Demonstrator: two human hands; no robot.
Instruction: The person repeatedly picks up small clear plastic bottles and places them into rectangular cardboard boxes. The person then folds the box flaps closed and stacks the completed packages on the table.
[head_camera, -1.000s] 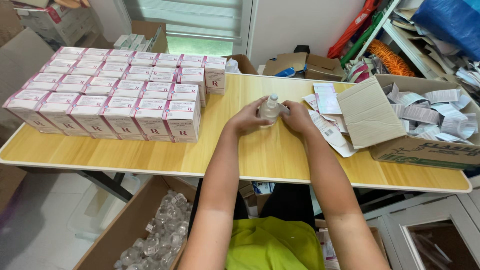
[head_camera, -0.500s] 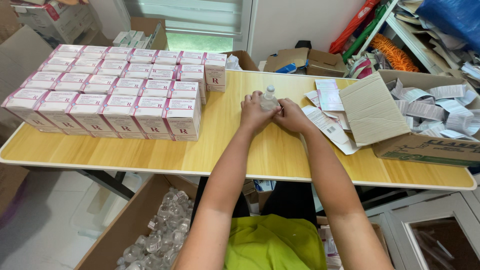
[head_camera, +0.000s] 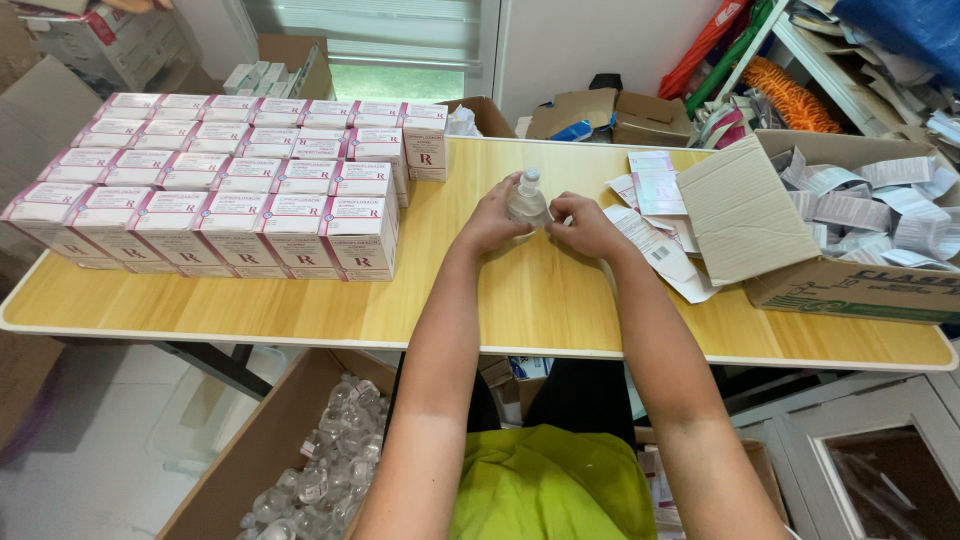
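Note:
A small clear plastic bottle with a white cap stands upright over the wooden table, held between both hands. My left hand wraps its left side and my right hand pinches its right side with the fingertips. Rows of pink-and-white cartons fill the table's left half. Flat carton blanks and folded leaflets lie just right of my hands.
An open cardboard box full of folded paper leaflets sits at the table's right end. Under the table's front edge stands a cardboard box of clear bottles. More cardboard boxes and cluttered shelves lie behind.
Both hands have stayed together on the bottle near the table's middle. The bottle now stands more upright, with its cap showing above my fingers.

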